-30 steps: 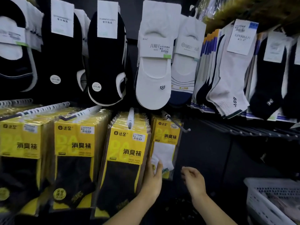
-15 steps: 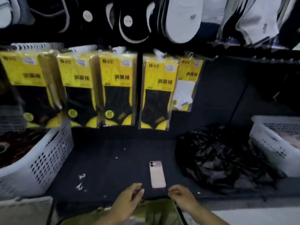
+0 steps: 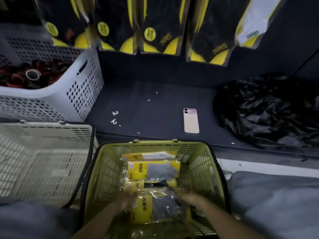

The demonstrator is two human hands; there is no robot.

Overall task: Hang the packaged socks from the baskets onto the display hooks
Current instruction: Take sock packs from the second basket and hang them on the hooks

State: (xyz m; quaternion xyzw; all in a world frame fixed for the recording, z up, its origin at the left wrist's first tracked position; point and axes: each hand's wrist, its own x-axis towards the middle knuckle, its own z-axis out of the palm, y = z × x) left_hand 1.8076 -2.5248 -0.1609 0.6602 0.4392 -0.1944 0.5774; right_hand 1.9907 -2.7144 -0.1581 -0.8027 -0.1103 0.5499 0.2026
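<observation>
left hand (image 3: 126,199) and right hand (image 3: 188,198) down in one green basket (image 3: 155,143), each side of a sock pack (image 3: 146,207); grip too blurry to tell. about three more packs (image 3: 152,169) there, words unreadable. past it: one phone (image 3: 191,120), two hooks (image 3: 114,121), one black bag (image 3: 267,109). five hung packs (image 3: 155,26) at back.

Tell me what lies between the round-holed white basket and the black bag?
Head view: a pink phone and two small white hooks on the dark shelf.
</observation>
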